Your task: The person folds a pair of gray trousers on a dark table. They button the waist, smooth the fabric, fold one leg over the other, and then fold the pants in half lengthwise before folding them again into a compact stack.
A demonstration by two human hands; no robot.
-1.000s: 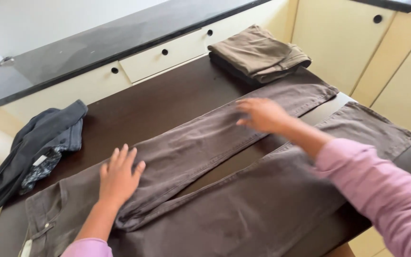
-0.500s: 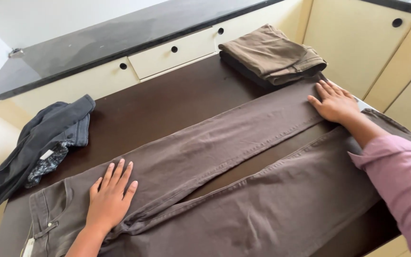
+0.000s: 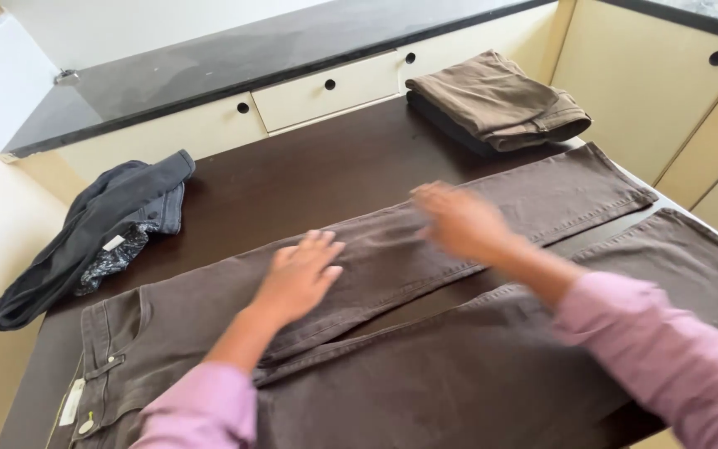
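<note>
At the far left of the dark bench [image 3: 309, 179], a crumpled heap of dark grey garments [image 3: 93, 233] is seen, unsorted and well apart from both hands. Next to the right, a pair of brown trousers [image 3: 425, 366] is laid flat and lengthwise across the bench, the waistband with its button at the lower left and the 2 legs stretched out toward the right edge, a narrow strip of bench showing between them. The left hand [image 3: 299, 278] is laid palm down on the upper leg near the thigh, its fingers spread and flat against the cloth; nothing is pinched. Further right, the right hand [image 3: 458, 220] is blurred by motion above the same leg, around its middle; it appears open and flat, though whether the cloth is actually touched cannot be told. At the back right, 2 garments are stacked on the bench, a brown folded pair [image 3: 500, 100] lying on a darker one. From how things lie, the work is judged to be partly done: 2 pieces are already folded and stacked, the trousers are spread and being smoothed but not yet folded at all, and the grey heap is untouched.
</note>
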